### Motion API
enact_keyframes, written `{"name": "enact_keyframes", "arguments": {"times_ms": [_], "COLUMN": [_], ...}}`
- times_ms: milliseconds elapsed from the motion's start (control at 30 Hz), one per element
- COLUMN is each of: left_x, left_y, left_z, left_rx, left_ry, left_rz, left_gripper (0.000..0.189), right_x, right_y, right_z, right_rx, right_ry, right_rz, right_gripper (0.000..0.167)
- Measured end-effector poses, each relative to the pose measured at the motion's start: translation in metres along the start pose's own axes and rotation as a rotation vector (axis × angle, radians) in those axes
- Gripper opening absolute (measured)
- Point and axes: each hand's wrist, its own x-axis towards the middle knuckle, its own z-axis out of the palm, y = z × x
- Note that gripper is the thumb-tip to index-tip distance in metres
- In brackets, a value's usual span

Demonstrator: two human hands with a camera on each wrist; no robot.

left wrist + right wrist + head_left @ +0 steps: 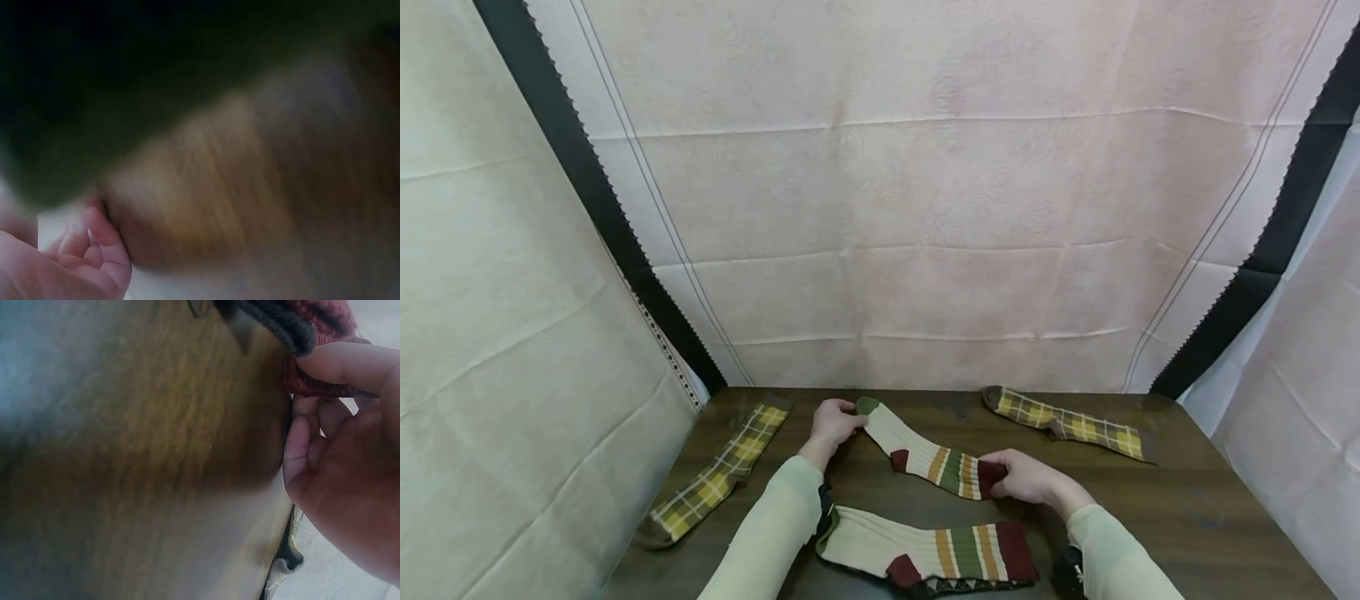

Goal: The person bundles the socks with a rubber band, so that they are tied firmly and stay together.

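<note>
A cream sock (917, 446) with a green toe, maroon heel and cuff, and orange and green stripes stretches between both hands in the head view. My left hand (837, 423) pinches it near the green toe. At the other end, my right hand (1028, 477) grips the maroon cuff (325, 381) between thumb and fingers. A matching cream sock (887, 540) lies closer to me, with a dark patterned sock (958, 587) partly showing beneath it. Dark green fabric, too blurred to identify, covers much of the left wrist view.
One yellow plaid sock (722, 475) lies along the table's left side, and another (1067, 423) lies at the back right. A clear ring-like mark (1204, 508) shows on the brown wooden table (1150, 525). Pale fabric walls (925, 208) stand behind and at both sides.
</note>
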Motion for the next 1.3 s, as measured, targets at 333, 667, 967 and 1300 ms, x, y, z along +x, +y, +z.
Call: {"name": "enact_keyframes", "arguments": {"times_ms": [333, 667, 967, 1300], "left_x": [-0.001, -0.015, -0.023, -0.031], "left_y": [-0.007, -0.017, -0.032, -0.039], "left_z": [-0.019, -0.047, -0.060, -0.062], "left_rx": [-0.089, -0.177, -0.194, -0.184], "left_ry": [-0.129, -0.229, -0.348, -0.314], "left_rz": [-0.074, -0.112, -0.061, -0.050], "left_gripper": [0.049, 0.030, 0.052, 0.041], "right_x": [-0.004, -0.015, -0.012, -0.013], "right_y": [-0.004, 0.000, 0.004, 0.004], "right_z": [0.004, 0.004, 0.007, 0.012], "right_rx": [0.022, -0.042, -0.040, -0.024], "right_ry": [0.075, 0.297, 0.354, 0.386], "right_rz": [0.049, 0.172, 0.199, 0.232], "right_gripper": [0.035, 0.065, 0.054, 0.060]}}
